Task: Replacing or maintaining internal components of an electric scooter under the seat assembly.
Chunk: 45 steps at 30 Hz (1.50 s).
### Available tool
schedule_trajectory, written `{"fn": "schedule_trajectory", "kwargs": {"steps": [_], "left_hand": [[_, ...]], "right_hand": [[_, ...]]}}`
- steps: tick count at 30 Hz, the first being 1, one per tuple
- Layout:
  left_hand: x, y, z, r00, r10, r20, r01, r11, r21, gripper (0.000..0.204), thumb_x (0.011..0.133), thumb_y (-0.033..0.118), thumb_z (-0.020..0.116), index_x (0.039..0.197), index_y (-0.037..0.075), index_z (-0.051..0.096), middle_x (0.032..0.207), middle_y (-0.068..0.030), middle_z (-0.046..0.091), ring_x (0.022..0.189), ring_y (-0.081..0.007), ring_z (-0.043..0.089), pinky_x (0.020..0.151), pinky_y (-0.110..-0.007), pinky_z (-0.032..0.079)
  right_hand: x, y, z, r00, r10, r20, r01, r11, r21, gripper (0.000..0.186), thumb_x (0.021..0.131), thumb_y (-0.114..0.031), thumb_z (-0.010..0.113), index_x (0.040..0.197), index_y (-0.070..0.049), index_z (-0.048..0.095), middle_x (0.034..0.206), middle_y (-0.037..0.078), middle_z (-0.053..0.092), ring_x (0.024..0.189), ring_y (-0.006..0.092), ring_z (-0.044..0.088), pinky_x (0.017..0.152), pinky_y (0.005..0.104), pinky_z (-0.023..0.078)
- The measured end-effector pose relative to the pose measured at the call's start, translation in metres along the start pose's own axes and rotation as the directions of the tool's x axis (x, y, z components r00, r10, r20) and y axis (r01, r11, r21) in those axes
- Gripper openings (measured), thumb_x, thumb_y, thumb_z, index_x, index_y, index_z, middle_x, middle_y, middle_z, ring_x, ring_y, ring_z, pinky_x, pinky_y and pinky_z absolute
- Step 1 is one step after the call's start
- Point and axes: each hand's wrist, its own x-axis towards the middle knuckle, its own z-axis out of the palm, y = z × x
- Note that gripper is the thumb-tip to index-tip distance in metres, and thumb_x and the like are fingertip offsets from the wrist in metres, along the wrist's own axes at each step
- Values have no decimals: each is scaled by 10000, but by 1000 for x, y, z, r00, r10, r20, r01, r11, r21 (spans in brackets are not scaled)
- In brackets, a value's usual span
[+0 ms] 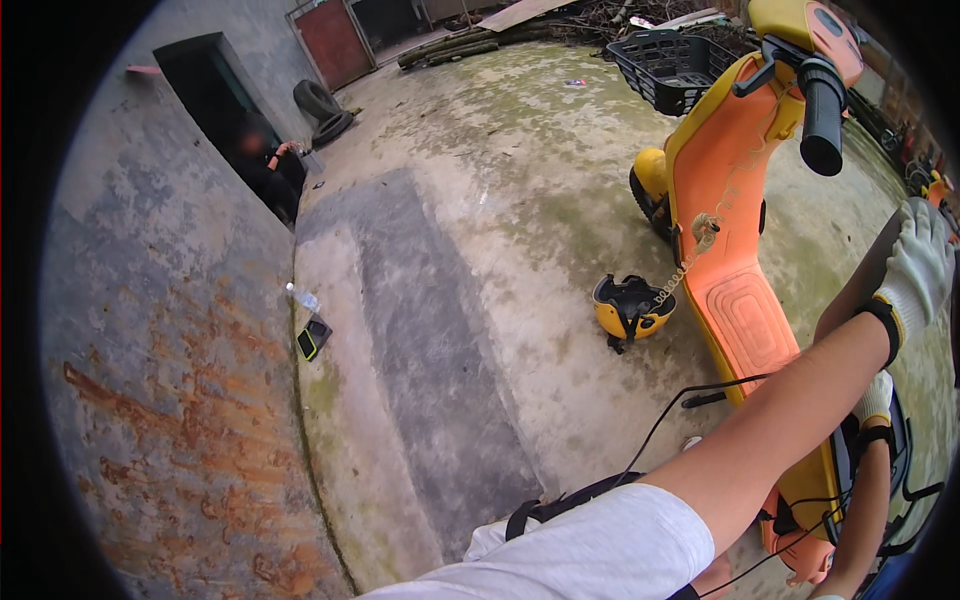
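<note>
My left arm stretches across to the right, over a yellow and orange scooter (725, 255). My left hand (917, 265), in a white knit glove with a black wrist band, lies with fingers extended on a shaded brownish shape that I cannot make out. Below that forearm, my right hand (876, 397), gloved alike, is partly covered; its fingers are hidden. It is near the scooter's rear. A coiled cord (704, 230) hangs along the scooter toward a yellow and black helmet (635, 312) on the ground. The scooter has a black handle grip (822, 122) and a black front basket (672, 72).
A rust-stained wall (170, 380) runs along the left. Beside it lie a clear bottle (302, 297) and a black device with a yellow-green edge (312, 338). A person (268, 165) sits in the doorway near stacked tyres (322, 112). Logs (450, 50) lie at the back.
</note>
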Motion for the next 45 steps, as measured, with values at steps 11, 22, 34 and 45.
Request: {"fn": "schedule_trajectory", "kwargs": {"steps": [11,22,34,45], "left_hand": [[-3,-6,-1,999,51,4,-51,998,-40,428,953,241,540,1334,47,557,1485,-259,425,1388,-447,376,1116,-519,330],[-2,-5,-3,999,38,2,-38,999,4,412,951,250,544,1308,44,568,1474,-255,438,1375,-450,389,1106,-522,339],[-2,-6,1,998,69,-11,-69,997,47,401,951,237,545,1293,31,580,1452,-271,451,1367,-449,396,1104,-524,340],[-2,-6,3,999,46,-27,-47,999,-24,366,949,241,541,1244,34,601,1427,-288,470,1363,-470,397,1095,-531,354]], "right_hand": [[8,14,29,981,142,133,-167,965,204,321,895,-369,581,958,-76,696,937,204,690,865,408,653,754,492,516],[11,-8,8,971,216,99,-227,966,124,303,895,-376,591,1013,-119,699,1021,170,710,959,372,660,816,453,499],[10,14,47,993,115,24,-117,977,177,367,897,-382,594,1099,-86,674,1071,174,702,1007,381,647,848,464,502],[9,-3,15,979,87,186,-94,995,29,377,936,-374,554,1161,-93,667,1179,147,683,1099,356,619,933,451,461]]}}
